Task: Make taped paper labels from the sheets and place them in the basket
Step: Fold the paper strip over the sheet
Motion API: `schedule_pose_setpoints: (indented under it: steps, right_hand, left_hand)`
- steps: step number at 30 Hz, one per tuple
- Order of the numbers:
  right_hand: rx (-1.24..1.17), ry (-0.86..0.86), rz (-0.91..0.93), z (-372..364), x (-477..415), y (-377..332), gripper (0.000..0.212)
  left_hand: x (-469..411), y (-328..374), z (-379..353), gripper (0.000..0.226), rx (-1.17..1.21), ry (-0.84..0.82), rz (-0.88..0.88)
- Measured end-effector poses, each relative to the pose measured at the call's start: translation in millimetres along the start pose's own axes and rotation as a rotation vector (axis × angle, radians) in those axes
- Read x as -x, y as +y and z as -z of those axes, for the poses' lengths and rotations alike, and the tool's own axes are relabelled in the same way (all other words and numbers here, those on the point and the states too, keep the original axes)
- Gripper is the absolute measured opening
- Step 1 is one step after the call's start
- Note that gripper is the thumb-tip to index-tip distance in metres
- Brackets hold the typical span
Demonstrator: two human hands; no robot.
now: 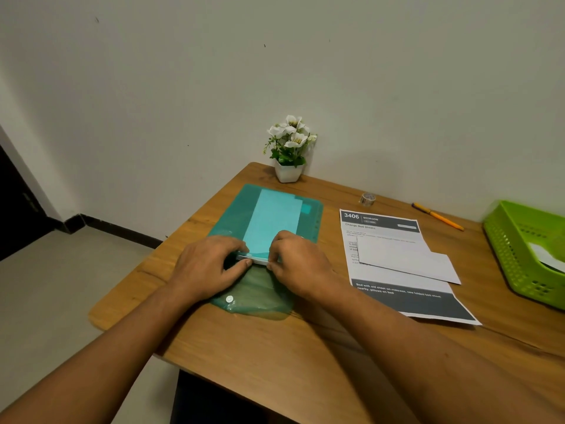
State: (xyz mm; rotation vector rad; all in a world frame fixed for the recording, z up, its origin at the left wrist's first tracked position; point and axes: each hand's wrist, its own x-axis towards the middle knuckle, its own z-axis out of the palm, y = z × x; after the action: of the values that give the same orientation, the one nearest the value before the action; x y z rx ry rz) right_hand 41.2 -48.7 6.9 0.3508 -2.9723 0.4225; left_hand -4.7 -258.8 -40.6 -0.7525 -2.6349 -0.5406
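A green translucent folder [232,215] lies on the wooden table [275,347] with pale sheets [272,218] showing inside it. At the folder's open end, my left hand [211,267] and my right hand [298,264] each pinch the near edge of the stack of sheets [256,259], thumbs underneath. A roll of clear tape [367,199] stands at the back. The green plastic basket [519,240] sits at the right edge, with white paper [547,255] inside. A cut white sheet [406,258] rests on a printed page [428,301].
A small white pot of white flowers [289,148] stands at the table's back corner against the wall. A yellow pen [437,216] lies near the back edge, between tape and basket. The table's left edge drops to the floor.
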Motion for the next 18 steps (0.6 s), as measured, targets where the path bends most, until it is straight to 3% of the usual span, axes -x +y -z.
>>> schedule_pose_setpoints:
  steps: [6, 10, 12, 15, 18]
  right_hand:
    - [-0.21, -0.07, 0.031, 7.6, 4.3, 3.3, 0.016]
    - [-0.487, -0.067, 0.056, 17.1, 12.1, 6.7, 0.012]
    - [-0.408, -0.073, 0.098, 18.4, 15.8, 10.0, 0.014]
    - [-0.007, -0.144, 0.174, 10.5, 21.7, 13.9, 0.023]
    - [-0.005, -0.099, 0.163, 10.7, 23.4, 11.1, 0.007]
  left_hand:
    - [-2.3, -2.2, 0.8, 0.039, -0.005, -0.037, 0.034]
    - [-4.0, -0.1, 2.6, 0.03, -0.007, -0.049, 0.039]
    - [-4.9, 1.2, 3.5, 0.027, -0.01, -0.061, 0.044]
    - [-5.3, 1.4, 3.9, 0.031, -0.026, -0.084, 0.051]
    - [-5.4, 2.3, 5.6, 0.031, -0.026, -0.093, 0.051]
